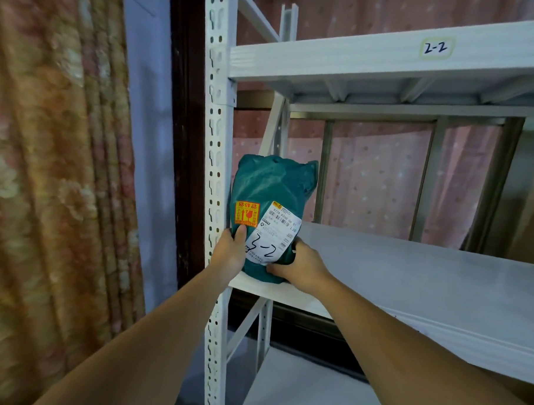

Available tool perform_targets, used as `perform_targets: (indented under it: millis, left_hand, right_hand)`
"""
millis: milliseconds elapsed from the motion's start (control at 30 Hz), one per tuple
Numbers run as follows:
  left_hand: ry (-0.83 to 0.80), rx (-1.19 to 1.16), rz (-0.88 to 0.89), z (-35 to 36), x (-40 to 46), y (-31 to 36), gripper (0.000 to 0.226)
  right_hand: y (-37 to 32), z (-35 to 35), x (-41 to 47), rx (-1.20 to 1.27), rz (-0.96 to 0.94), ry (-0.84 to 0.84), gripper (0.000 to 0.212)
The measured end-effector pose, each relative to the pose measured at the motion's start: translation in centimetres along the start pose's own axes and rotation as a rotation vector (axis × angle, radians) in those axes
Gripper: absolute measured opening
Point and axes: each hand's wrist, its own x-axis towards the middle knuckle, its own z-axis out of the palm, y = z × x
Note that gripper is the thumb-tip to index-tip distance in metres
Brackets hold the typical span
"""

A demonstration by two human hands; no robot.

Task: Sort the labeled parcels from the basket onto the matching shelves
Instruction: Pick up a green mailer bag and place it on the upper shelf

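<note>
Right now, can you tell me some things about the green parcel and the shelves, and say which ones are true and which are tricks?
1. Both hands hold the teal-green plastic parcel. True: left hand and right hand grip its lower end.
2. Its white label reads 2-2. False: 3-2 is handwritten on it.
3. The parcel lies on the white metal shelf beneath the shelf edge tagged 2-2. True.
4. The parcel's orange sticker is right of the white label. False: it is left.
</note>
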Motion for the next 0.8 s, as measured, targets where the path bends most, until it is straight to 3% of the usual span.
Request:
perform_targets:
  millis: [200, 400, 633, 733, 800]
  left_hand:
    - [-0.026, 0.050, 0.023, -1.0, -1.2, -0.2, 0.044]
    - [-0.070, 0.239, 0.008, -2.9, -2.9, -0.7, 0.060]
    - [-0.114, 0.469, -0.038, -5.0, -8.3, 0.2, 0.069]
    - [-0.173, 0.652, -0.003, -5.5, -11.9, 0.1, 0.068]
    - [-0.218, 0.763, -0.008, -5.4, -14.7, -0.2, 0.066]
  right_hand:
    - [-0.8, -0.7, -1.1, 0.005, 0.011, -0.022, 0.079]
    - [-1.7, -1.8, -2.7, -0.114, 0.036, -0.108, 0.078]
    - [-1.6, -3.5, -6.9, -0.247, 0.077, -0.055, 0.097]
    - [-0.8, -4.4, -10.1, -0.445, -0.030, -0.037, 0.077]
    - [-0.1, -5.0, -12.7, -0.472, -0.086, -0.116, 0.069]
